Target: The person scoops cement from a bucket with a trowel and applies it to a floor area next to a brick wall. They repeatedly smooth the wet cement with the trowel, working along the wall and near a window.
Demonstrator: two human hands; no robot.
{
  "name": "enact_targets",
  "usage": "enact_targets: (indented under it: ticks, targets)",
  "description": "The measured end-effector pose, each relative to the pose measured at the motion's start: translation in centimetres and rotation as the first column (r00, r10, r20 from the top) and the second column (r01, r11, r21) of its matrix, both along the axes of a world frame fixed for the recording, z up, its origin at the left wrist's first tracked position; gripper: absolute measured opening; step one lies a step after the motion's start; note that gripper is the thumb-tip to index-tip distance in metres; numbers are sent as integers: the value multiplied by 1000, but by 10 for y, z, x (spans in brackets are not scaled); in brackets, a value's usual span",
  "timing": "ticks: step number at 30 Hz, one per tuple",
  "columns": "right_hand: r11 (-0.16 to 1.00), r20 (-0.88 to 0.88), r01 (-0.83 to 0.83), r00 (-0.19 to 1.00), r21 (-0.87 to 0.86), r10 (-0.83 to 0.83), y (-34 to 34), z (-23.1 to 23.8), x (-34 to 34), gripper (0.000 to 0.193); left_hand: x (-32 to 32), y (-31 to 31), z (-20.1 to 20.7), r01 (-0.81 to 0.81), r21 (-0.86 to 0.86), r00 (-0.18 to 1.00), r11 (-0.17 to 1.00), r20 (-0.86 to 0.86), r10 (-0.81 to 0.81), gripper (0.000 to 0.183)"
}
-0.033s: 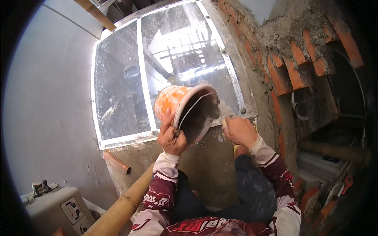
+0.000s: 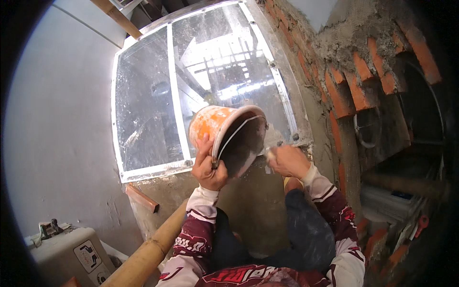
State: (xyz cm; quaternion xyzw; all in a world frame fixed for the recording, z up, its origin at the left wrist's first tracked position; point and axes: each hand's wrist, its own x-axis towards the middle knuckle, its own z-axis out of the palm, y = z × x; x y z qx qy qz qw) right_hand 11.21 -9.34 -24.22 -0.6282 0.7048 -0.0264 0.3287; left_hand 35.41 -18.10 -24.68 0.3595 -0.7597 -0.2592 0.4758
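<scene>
An orange bucket (image 2: pixel 204 125) smeared with white is tilted on its side in front of the window, its mouth facing right. A thin pale wire handle (image 2: pixel 236 131) crosses the opening. My left hand (image 2: pixel 209 168) is closed on the bucket's near edge, fingers along the outer wall and thumb by the rim. Just right of the mouth, my right hand (image 2: pixel 289 161) is closed, fingers curled round something pale that is blurred and mostly covered. The inside of the bucket is dark, so its contents cannot be made out.
Ahead is a white-framed window (image 2: pixel 174 91) above a cement-coloured wall (image 2: pixel 248 205). A bamboo pole (image 2: pixel 148 251) slants at lower left, beside a beige machine (image 2: pixel 79 253). A brown rectangular piece (image 2: pixel 142 197) juts below the window. Rough bricks (image 2: pixel 358 91) stick out on the right.
The bucket has shifted very slightly to the right and down with my left hand. My right hand has moved a little left, closer to the bucket's mouth.
</scene>
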Motion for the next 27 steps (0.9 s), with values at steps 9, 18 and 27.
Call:
enact_targets:
  ticks: [9, 18, 27]
  targets:
    - [949, 708, 21, 661, 314, -248, 18, -23, 23, 32, 1, 8, 1, 11, 159, 1000, 987, -15, -9, 21]
    - [798, -239, -288, 953, -529, 185, 13, -6, -3, 39, 0, -4, 8, -26, 69, 999, 997, -25, 28, 25]
    - [987, -29, -82, 996, -141, 78, 7, -19, 7, 33, 1, 2, 4, 28, -4, 1000, 1000, 11, -28, 22]
